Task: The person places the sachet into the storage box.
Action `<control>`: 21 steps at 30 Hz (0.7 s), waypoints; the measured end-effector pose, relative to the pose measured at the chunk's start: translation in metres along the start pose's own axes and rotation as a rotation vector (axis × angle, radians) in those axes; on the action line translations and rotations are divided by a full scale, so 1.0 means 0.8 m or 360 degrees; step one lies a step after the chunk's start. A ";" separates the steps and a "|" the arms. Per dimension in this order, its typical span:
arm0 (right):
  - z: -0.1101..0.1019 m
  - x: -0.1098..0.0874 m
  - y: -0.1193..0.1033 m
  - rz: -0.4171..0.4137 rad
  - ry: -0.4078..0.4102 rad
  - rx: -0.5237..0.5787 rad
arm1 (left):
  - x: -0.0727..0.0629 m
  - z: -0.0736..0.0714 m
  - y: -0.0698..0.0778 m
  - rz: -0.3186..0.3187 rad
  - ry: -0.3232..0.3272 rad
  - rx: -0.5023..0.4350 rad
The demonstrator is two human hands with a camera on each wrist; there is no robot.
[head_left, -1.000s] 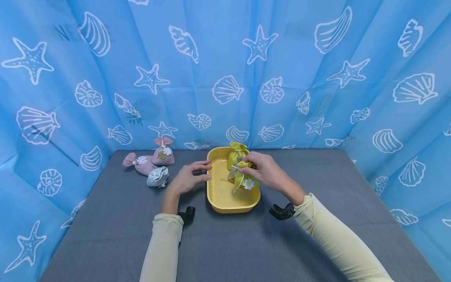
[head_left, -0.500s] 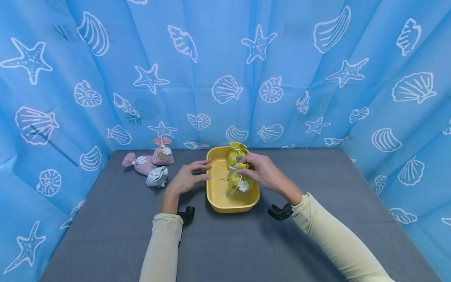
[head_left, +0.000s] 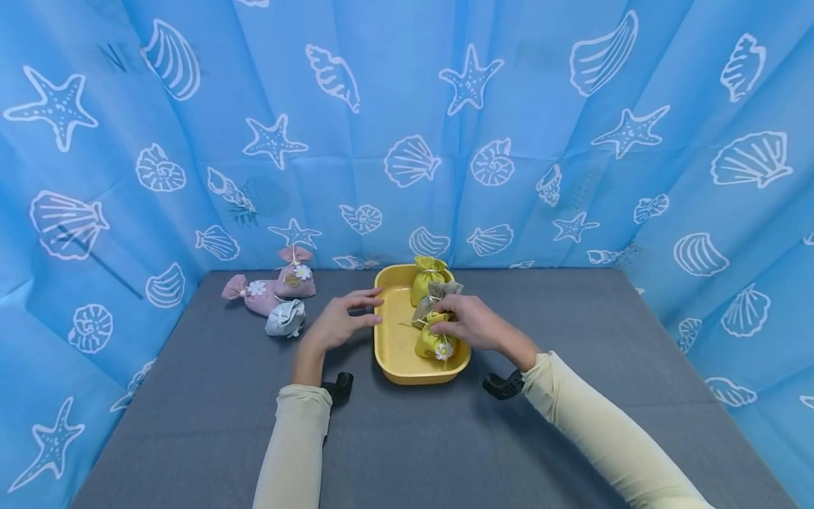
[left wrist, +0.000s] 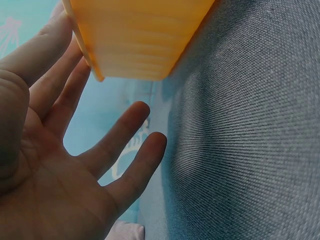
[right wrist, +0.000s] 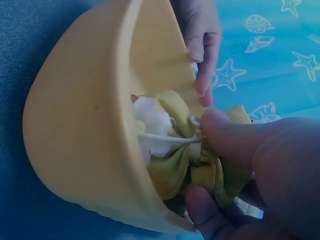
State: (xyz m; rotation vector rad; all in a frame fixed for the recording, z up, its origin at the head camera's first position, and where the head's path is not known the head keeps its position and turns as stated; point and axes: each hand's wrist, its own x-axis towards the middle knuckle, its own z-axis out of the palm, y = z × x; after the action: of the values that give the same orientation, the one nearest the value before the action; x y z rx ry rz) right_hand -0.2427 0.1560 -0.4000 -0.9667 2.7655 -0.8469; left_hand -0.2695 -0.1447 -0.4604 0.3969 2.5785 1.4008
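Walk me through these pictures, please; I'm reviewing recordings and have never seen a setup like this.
There is no machine here, just a person's bare left hand and right hand. The wide view comes from a camera worn on the head, looking forward and down; the two close-ups come from the left and right wrists.

On the grey table stands a yellow tub. The left hand's fingertips are at its left rim. The right hand pinches a flowered yellow bag by its tied neck, inside the tub. Beyond it are a greyish bag and another yellow bag. Left of the tub lie two pink bags and a pale bag.
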 end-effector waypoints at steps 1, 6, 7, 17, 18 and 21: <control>0.000 0.000 0.001 0.0027 -0.0004 0.0029 | 0.000 0.000 0.001 -0.0002 -0.0003 0.0000; -0.002 -0.005 0.003 0.0099 0.0005 0.0121 | 0.000 0.000 0.004 0.0000 -0.0016 0.0005; -0.002 -0.006 0.004 0.0121 0.0011 0.0143 | 0.000 0.000 0.004 0.0006 -0.0019 0.0011; -0.004 -0.022 0.025 0.0226 0.0143 0.0312 | -0.002 -0.002 0.012 0.0132 -0.0040 0.0074; -0.004 -0.024 0.029 0.0230 0.0144 0.0321 | -0.002 -0.003 0.013 0.0140 -0.0039 0.0071; -0.002 -0.030 0.039 0.0235 0.0149 0.0349 | -0.006 -0.006 0.017 0.0136 -0.0019 0.0046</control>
State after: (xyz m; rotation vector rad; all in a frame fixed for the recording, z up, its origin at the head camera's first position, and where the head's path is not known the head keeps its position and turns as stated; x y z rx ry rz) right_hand -0.2410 0.1915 -0.4179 -0.6937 2.7034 -1.1667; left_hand -0.2641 -0.1427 -0.4463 0.5242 2.6035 1.3855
